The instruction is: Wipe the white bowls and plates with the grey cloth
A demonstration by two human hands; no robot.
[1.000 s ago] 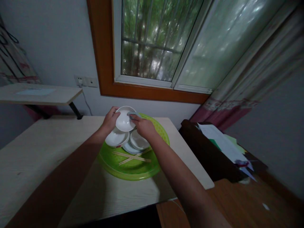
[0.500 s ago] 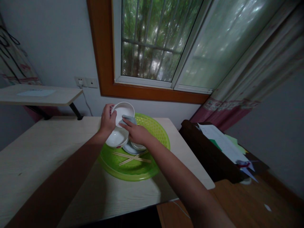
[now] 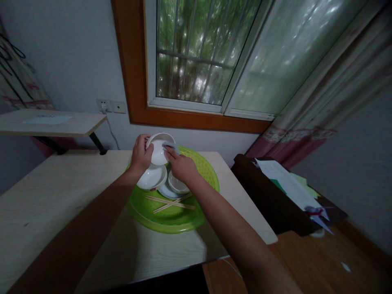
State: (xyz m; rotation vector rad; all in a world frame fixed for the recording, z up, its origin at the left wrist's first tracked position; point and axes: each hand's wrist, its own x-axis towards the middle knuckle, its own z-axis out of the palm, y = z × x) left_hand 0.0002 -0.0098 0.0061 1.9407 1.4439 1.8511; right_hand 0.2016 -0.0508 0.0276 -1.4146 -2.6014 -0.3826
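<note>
My left hand (image 3: pixel 141 154) grips a white bowl (image 3: pixel 158 153) by its left side, thumb over the rim, with the inside tilted toward me. In my right hand (image 3: pixel 181 163) is a grey-blue cloth (image 3: pixel 169 145), pressed against the inner right wall of that bowl. Below sits a green plastic basket (image 3: pixel 171 226). It holds a second white bowl (image 3: pixel 151 178), a smaller white bowl (image 3: pixel 177 185) and a pale plate (image 3: pixel 165 190) partly under the bowls. Several wooden chopsticks (image 3: pixel 171 203) lie crossed at the front of the basket.
The basket stands on a pale wooden table (image 3: pixel 104 249). At the back left is a raised shelf (image 3: pixel 58 128) with a sheet on it. A dark cabinet (image 3: pixel 269 196) with papers (image 3: pixel 290 185) stands right of the table. Behind are a window (image 3: pixel 208 61) and a wall socket (image 3: pixel 104 105).
My right hand has moved the cloth up and right along the inside of the bowl. The held bowl has shifted slightly right, and more of the smaller bowl shows.
</note>
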